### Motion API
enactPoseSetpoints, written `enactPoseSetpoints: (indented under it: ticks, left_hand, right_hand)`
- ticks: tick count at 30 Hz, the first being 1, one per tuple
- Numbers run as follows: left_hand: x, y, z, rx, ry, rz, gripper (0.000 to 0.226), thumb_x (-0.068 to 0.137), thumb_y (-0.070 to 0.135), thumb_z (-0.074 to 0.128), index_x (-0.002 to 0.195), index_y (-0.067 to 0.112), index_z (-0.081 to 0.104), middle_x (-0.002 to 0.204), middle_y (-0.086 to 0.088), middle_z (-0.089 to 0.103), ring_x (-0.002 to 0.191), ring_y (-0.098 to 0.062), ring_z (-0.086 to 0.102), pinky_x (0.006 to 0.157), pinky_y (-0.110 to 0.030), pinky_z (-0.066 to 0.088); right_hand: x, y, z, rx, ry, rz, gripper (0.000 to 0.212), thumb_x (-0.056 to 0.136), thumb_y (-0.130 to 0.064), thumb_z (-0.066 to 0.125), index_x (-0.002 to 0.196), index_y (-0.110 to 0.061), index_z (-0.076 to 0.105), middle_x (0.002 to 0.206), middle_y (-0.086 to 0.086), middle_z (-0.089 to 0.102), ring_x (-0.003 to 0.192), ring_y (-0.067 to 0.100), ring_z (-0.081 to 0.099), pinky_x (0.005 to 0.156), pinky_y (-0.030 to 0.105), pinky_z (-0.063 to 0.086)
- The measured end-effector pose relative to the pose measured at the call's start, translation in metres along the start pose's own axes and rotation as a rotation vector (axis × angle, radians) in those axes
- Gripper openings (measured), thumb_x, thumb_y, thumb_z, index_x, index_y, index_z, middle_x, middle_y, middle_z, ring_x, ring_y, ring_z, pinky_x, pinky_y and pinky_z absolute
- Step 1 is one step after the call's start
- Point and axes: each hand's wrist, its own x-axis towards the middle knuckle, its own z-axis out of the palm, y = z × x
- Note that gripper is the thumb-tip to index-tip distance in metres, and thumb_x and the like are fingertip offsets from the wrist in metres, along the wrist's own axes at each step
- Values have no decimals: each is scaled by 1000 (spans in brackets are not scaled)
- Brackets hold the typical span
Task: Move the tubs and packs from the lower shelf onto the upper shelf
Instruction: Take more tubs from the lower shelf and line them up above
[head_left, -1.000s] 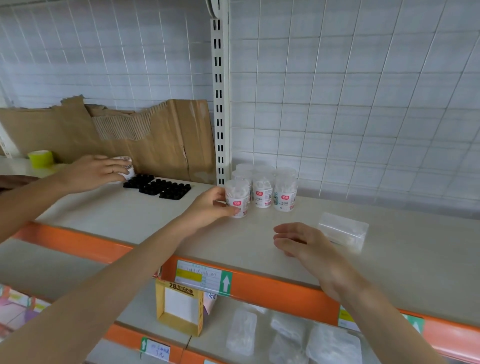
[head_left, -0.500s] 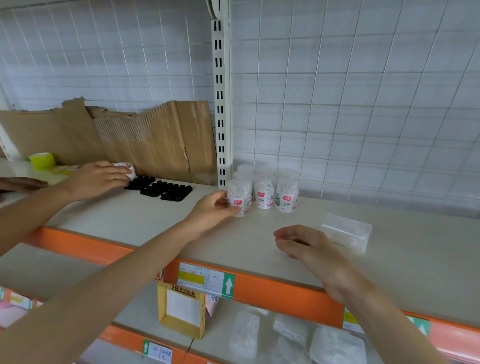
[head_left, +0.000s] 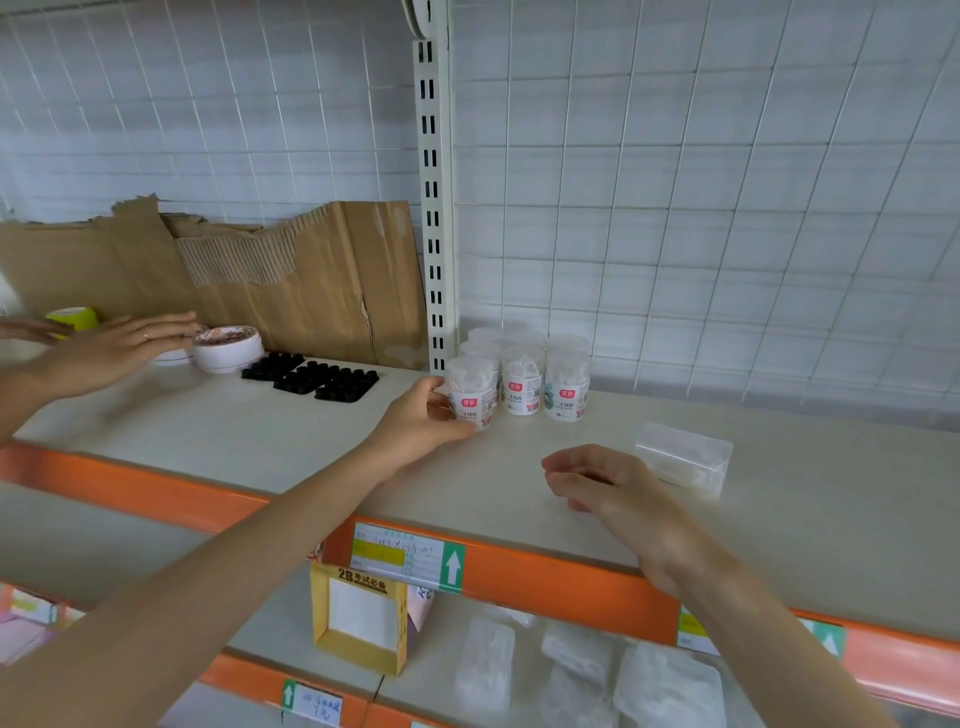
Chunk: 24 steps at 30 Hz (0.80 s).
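Left hand (head_left: 421, 421) grips a tub (head_left: 470, 389) by its side, thumb and fingers curled round it, setting it at the near-left corner of the tubs (head_left: 522, 382) grouped far back on the upper shelf (head_left: 260, 431). This placement appears meant to close the block against the upright (head_left: 435, 234) with labels facing out. Right hand (head_left: 608, 483) hovers just above the shelf, right of the tubs, fingers loosely curled and holding nothing. It is probably free for the next item. A clear pack (head_left: 683, 457) lies on the upper shelf, right of that hand. More packs (head_left: 665, 686) lie on the lower shelf (head_left: 104, 545), so the task is judged unfinished.

Tub labels carry a red logo and a barcode; the print is too small to read. The yellow box (head_left: 358, 618) below reads "2B". The shelf tag (head_left: 408, 556) shows a green up-arrow and illegible handwriting.
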Motion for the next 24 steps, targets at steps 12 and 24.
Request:
enactPoseSetpoints:
  ticks: [12,24]
  left_hand:
    - [-66,59,3,105,334,521,23,86,11,70,107,15,62,99,5,57,85,-1,54,72,-7,38]
    - [-63,84,82,-264,-248,-43,20,97,21,57,115,13,60,93,-3,69,69,-10,64,58,-22,48]
  right_hand:
    - [0,-12,-80,-507,363,-456,19,88,-20,69,96,-36,63,105,-13,63,100,4,60,83,15,42]
    - [3,30,-117,-443,172,-88,52,79,-23,80,124,-33,55,112,2,63,100,14,64,84,28,51]
